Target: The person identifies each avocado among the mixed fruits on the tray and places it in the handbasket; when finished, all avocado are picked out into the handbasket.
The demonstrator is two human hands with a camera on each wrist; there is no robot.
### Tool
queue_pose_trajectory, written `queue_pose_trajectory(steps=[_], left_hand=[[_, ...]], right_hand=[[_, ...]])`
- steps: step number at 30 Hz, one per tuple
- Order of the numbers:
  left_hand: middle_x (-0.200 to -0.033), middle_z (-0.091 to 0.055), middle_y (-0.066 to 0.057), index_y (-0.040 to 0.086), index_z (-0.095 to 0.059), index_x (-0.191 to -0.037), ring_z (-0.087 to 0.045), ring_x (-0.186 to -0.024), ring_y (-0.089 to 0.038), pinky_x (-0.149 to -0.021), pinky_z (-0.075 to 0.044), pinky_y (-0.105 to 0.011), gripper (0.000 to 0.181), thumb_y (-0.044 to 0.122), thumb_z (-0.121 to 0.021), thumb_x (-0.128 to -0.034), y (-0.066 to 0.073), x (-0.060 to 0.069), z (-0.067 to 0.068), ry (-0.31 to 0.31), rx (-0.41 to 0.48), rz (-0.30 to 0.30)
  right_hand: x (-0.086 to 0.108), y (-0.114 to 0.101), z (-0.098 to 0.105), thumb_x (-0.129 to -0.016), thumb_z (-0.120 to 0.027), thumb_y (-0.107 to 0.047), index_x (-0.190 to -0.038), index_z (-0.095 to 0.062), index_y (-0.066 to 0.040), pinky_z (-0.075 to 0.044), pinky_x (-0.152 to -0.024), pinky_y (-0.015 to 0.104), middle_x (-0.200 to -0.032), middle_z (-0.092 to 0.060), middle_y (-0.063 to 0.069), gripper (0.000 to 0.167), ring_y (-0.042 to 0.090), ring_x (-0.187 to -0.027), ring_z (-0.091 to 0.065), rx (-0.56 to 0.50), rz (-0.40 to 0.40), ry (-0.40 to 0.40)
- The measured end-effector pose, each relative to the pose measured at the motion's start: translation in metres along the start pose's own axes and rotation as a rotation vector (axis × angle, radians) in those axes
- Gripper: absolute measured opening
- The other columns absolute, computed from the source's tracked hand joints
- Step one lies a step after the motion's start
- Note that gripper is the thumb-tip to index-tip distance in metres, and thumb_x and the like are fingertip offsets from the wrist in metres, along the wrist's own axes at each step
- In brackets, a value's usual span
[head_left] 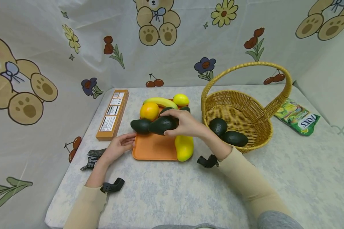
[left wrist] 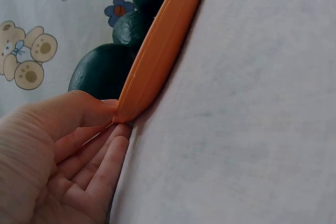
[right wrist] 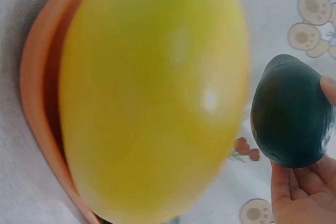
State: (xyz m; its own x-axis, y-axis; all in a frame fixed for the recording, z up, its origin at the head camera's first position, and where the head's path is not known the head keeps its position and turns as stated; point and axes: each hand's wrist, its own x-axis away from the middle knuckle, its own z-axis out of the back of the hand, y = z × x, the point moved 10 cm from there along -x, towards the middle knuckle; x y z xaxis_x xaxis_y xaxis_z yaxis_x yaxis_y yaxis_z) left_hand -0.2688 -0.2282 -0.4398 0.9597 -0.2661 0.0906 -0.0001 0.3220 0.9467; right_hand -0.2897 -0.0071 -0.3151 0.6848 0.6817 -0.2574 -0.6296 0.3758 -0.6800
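My right hand point(head_left: 186, 123) grips a dark green avocado point(head_left: 162, 126) above an orange tray point(head_left: 156, 149); the right wrist view shows thumb and fingers on opposite sides of this avocado point(right wrist: 291, 114). At the tray's left edge, my left hand point(head_left: 120, 149) pinches the rim, thumb on top and fingers beneath, as the left wrist view shows. Another avocado point(head_left: 140, 126) lies on the tray near that hand. Behind are an orange point(head_left: 149, 111), a banana point(head_left: 161, 102), a lemon point(head_left: 181, 100) and more avocados partly hidden by my right hand. A yellow mango point(head_left: 184, 149) lies at the front right.
A wicker basket point(head_left: 238, 95) with a tall handle stands right of the tray, two avocados point(head_left: 235, 138) inside. Farther right lies a green snack bag point(head_left: 299, 119). Left of the tray are a long cardboard box point(head_left: 112, 115) and a small black packet point(head_left: 94, 158).
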Motion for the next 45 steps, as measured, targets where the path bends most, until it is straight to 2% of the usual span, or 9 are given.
queue_pose_trajectory(steps=[4,10,17,21,28,33,38,45], left_hand=[[-0.132,-0.049,-0.025,-0.007,-0.046,-0.135,-0.048,-0.121,-0.034,-0.092,-0.046,-0.020,0.050,-0.002,-0.062,-0.0884,0.000,0.000,0.000,0.000,0.002,-0.003],[-0.132,-0.048,-0.026,-0.008,-0.045,-0.135,-0.048,-0.122,-0.035,-0.092,-0.046,-0.020,0.050,-0.003,-0.061,-0.0887,0.000,0.001,-0.001,-0.007,0.009,-0.014],[-0.132,-0.048,-0.025,-0.007,-0.045,-0.135,-0.048,-0.121,-0.034,-0.092,-0.046,-0.020,0.049,-0.002,-0.062,-0.0887,-0.001,0.000,0.000,-0.007,0.006,-0.014],[-0.133,-0.048,-0.025,-0.007,-0.045,-0.135,-0.048,-0.122,-0.034,-0.092,-0.046,-0.020,0.049,-0.002,-0.061,-0.0889,-0.001,0.000,0.000,-0.008,0.011,-0.017],[-0.132,-0.048,-0.025,-0.007,-0.045,-0.135,-0.048,-0.121,-0.034,-0.092,-0.046,-0.020,0.050,-0.001,-0.063,-0.0885,-0.002,-0.001,-0.001,-0.010,0.021,-0.021],[-0.132,-0.048,-0.025,-0.007,-0.045,-0.135,-0.048,-0.122,-0.034,-0.092,-0.046,-0.020,0.051,-0.001,-0.063,-0.0885,-0.002,-0.001,-0.001,-0.011,0.030,-0.017],[-0.133,-0.048,-0.025,-0.007,-0.045,-0.135,-0.047,-0.122,-0.034,-0.092,-0.046,-0.020,0.050,-0.001,-0.062,-0.0888,-0.003,-0.002,-0.001,-0.013,0.033,-0.016],[-0.133,-0.048,-0.026,-0.008,-0.045,-0.135,-0.047,-0.122,-0.035,-0.092,-0.046,-0.019,0.050,-0.001,-0.062,-0.0888,-0.002,-0.002,-0.001,-0.012,0.040,-0.023]], right_hand=[[0.007,-0.013,0.009,-0.075,-0.078,-0.023,-0.127,-0.057,-0.008,-0.048,-0.084,0.035,-0.125,-0.056,0.002,0.058,0.018,-0.102,-0.052,-0.042,0.034,0.022],[0.024,-0.025,0.028,-0.076,-0.076,-0.023,-0.129,-0.055,-0.012,-0.050,-0.079,0.037,-0.127,-0.054,0.003,0.058,0.019,-0.097,-0.054,-0.056,0.026,0.048],[0.053,-0.030,0.062,-0.076,-0.075,-0.015,-0.128,-0.057,-0.013,-0.044,-0.094,0.043,-0.127,-0.056,0.001,0.055,0.018,-0.112,-0.050,-0.034,0.061,0.138],[0.074,-0.026,0.084,-0.076,-0.076,-0.011,-0.129,-0.057,-0.014,-0.045,-0.090,0.041,-0.126,-0.056,0.000,0.057,0.018,-0.110,-0.052,-0.027,0.058,0.192],[0.112,-0.006,0.119,-0.072,-0.078,0.001,-0.130,-0.057,-0.014,-0.045,-0.084,0.021,-0.125,-0.056,0.000,0.063,0.012,-0.102,-0.051,0.003,-0.021,0.291],[0.134,0.013,0.140,-0.071,-0.077,0.005,-0.130,-0.056,-0.010,-0.045,-0.082,0.014,-0.124,-0.055,0.002,0.065,0.010,-0.102,-0.052,0.012,-0.103,0.367],[0.154,0.039,0.155,-0.076,-0.076,-0.001,-0.132,-0.055,-0.013,-0.044,-0.077,0.011,-0.123,-0.053,0.002,0.061,0.007,-0.100,-0.053,0.028,-0.228,0.424],[0.169,0.075,0.159,-0.082,-0.075,-0.015,-0.136,-0.050,-0.014,-0.041,-0.076,0.010,-0.129,-0.051,0.010,0.060,0.010,-0.107,-0.050,0.025,-0.386,0.404]])
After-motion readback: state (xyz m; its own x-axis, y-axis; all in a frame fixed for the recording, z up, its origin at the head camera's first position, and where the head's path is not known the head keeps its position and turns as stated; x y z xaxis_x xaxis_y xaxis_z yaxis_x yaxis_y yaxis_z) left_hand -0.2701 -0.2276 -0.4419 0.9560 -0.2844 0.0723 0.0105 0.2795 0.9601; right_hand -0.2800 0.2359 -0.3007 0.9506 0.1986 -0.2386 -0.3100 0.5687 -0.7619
